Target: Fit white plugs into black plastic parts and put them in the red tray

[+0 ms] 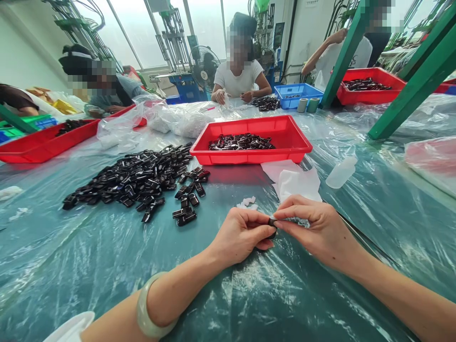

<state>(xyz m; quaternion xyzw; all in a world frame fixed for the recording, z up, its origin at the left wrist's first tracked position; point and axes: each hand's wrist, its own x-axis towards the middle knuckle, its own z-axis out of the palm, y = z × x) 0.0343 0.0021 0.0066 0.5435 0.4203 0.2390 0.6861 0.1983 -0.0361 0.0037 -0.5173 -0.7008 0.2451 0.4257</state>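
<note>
A long work table [46,266] under clear plastic sheeting fills a bright workshop, with a red plastic tray [249,156] at its center. Beyond the tray, a person in a white T-shirt [238,78] sits with both hands at the table's far side, a pedestal fan [204,68] behind them. Left of the tray, a second person [107,90] leans in behind another red tray [46,145]. Right of it stand a third red tray [370,92] and a blue plastic crate [297,96], near a green metal frame [409,80].

Inside the central tray lies a shallow heap of glossy black parts [242,141]. A larger spill of the same parts [131,178] spreads over the sheeting just to its left. Directly in front of the tray rest white paper sheets [295,183], with a clear plastic bottle [341,172] on its side to their right.

Below the tray, the person's bare left hand [242,236], a pale bangle [153,308] on its wrist, meets the right hand [317,228]. Both close narrowly at the fingertips on one small black piece [272,223], held between them and partly hidden by the fingers. Small white scraps [247,203] lie just beyond the left hand.
</note>
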